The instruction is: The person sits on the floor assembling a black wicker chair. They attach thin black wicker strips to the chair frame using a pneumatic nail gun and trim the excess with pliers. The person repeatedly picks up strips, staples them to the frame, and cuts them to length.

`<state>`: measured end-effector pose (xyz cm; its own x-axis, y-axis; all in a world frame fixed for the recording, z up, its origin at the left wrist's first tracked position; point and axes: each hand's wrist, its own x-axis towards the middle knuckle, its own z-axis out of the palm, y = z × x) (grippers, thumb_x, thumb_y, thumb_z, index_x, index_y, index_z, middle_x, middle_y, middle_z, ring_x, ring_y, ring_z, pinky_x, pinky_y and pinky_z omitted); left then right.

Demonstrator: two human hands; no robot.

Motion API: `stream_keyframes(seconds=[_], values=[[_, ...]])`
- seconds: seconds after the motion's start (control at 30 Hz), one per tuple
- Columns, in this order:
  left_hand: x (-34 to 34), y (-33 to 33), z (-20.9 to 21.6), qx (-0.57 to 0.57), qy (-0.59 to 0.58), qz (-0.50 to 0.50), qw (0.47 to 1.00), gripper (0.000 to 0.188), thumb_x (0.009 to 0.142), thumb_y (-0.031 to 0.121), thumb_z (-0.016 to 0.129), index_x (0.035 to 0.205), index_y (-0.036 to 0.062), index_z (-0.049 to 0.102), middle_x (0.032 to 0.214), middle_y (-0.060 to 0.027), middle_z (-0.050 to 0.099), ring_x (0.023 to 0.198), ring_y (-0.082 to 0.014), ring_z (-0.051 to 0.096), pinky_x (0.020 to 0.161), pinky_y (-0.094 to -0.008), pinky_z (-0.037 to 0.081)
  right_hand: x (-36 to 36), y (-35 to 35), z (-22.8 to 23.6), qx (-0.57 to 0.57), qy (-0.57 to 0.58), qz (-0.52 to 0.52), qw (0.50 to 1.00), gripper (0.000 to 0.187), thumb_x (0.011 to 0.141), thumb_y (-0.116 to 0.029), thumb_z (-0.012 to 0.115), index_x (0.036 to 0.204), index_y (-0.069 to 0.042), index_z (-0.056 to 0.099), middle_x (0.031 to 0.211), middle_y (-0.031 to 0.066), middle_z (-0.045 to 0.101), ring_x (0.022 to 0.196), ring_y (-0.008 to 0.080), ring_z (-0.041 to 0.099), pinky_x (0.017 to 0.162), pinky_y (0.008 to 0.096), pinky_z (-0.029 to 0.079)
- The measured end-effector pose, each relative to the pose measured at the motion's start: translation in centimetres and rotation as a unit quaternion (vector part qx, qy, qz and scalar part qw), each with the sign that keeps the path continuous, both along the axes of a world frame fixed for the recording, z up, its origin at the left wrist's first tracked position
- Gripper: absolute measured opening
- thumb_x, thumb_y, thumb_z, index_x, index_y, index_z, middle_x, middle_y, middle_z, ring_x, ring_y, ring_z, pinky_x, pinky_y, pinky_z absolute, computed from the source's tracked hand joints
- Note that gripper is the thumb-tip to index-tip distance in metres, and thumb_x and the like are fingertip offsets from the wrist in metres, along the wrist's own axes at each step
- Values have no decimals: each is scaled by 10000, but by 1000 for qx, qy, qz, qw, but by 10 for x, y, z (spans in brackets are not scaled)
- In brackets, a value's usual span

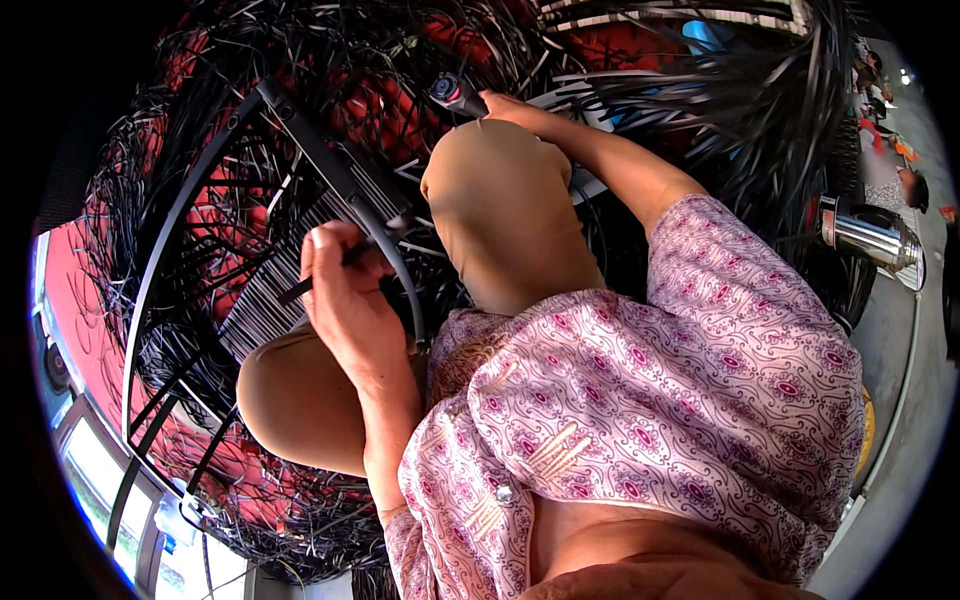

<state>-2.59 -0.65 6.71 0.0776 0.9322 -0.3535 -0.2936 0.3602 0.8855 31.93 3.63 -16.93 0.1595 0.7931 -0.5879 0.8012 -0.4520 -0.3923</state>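
Note:
My left hand [348, 290] is closed around a thin dark piece [295, 291], which looks like a strip or a slim tool; its ends stick out on both sides of the fingers. Beneath it stands a dark curved frame [312, 140], like a chair frame, with closely spaced dark strips [262, 300] woven across part of it. Beyond my raised right knee, my right hand [508, 108] grips a black tool with a red ring and a round end [452, 92]. The knee hides part of that hand, and the tool's kind does not show.
Loose black plastic strips [240, 45] lie tangled over a red floor covering [85, 290]. A thick bundle of strips [740, 95] hangs at the upper right, near a blue object [705, 37]. A shiny metal flask [870, 238] stands at the right. Windows [100, 465] show lower left.

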Motion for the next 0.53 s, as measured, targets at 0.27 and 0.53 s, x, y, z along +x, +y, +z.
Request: stream_keyframes(seconds=[0.27,0.53], values=[[-16,20,-14,10,-134,43,990,300,995,279,526,1028,-10,600,776,-24,562,548,-58,407,521,-208,323,-4,7,70,45,-1,-2,999,831,744,-249,682,1433,37,317,1094,264,633,983,296,648,830,363,494],[-25,16,-26,-49,-72,-51,995,400,957,410,577,900,17,619,689,-30,508,440,-41,321,415,-208,215,-12,22,225,416,10,55,908,687,803,-302,769,1399,-173,452,996,165,674,799,240,683,711,344,574]])
